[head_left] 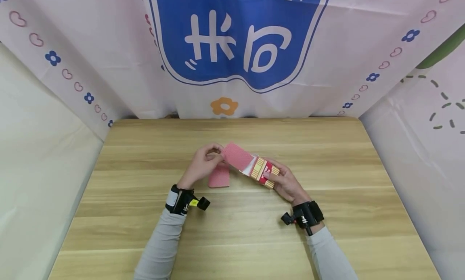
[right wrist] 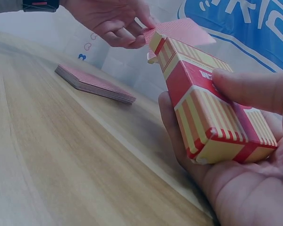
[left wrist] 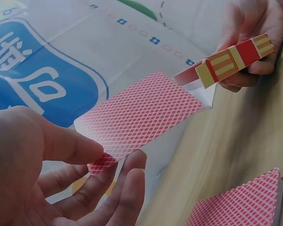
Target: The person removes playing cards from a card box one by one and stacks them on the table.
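Note:
My left hand (head_left: 206, 162) pinches a playing card (left wrist: 141, 117) with a red checked back by one corner, thumb on top and fingers beneath. The card's far end is right at the mouth of a red and yellow striped card box (right wrist: 203, 94). That box lies in my right hand (head_left: 288, 183), thumb across its printed face and fingers round the other side. Its white flap (left wrist: 205, 96) hangs open toward the card. Below my left hand a deck of cards (right wrist: 94, 84) with the same red backs rests on the table in a squared stack.
The wooden table (head_left: 236, 239) runs back to a white cloth (head_left: 145, 98) with a blue printed shield hanging behind it. Pale cloth walls (head_left: 36, 171) stand at both sides. Each wrist wears a black strap (head_left: 178, 199) with a small camera.

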{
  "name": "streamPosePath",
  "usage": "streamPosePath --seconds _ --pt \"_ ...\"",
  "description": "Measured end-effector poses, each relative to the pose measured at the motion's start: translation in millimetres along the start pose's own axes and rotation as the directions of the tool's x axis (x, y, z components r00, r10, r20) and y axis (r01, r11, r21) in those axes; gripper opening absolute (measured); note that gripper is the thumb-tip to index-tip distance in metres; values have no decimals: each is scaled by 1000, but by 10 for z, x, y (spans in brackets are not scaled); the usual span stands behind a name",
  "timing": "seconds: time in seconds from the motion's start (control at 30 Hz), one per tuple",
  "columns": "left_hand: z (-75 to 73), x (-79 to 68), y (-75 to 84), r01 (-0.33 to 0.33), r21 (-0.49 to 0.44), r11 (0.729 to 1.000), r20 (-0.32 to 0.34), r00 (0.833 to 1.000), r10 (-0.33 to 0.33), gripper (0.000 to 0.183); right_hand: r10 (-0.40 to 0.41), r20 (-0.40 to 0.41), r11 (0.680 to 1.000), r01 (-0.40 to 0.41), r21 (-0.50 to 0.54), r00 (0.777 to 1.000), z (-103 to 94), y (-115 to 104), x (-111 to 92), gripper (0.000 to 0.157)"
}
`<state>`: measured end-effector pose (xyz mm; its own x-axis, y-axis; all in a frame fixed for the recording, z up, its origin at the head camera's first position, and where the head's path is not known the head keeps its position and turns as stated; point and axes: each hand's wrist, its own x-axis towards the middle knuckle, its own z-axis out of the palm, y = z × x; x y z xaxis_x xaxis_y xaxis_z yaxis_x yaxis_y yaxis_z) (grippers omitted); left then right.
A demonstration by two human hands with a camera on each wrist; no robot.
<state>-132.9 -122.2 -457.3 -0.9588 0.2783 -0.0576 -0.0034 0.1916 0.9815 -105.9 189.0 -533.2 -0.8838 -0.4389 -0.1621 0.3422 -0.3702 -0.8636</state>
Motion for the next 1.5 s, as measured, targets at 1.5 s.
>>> streamPosePath --seconds 1.5 --pt "-227 88 -384 162 438 884 -151 983 -105 22 3 -5 1000 -3 -8 1000 -32 -6 21 54"
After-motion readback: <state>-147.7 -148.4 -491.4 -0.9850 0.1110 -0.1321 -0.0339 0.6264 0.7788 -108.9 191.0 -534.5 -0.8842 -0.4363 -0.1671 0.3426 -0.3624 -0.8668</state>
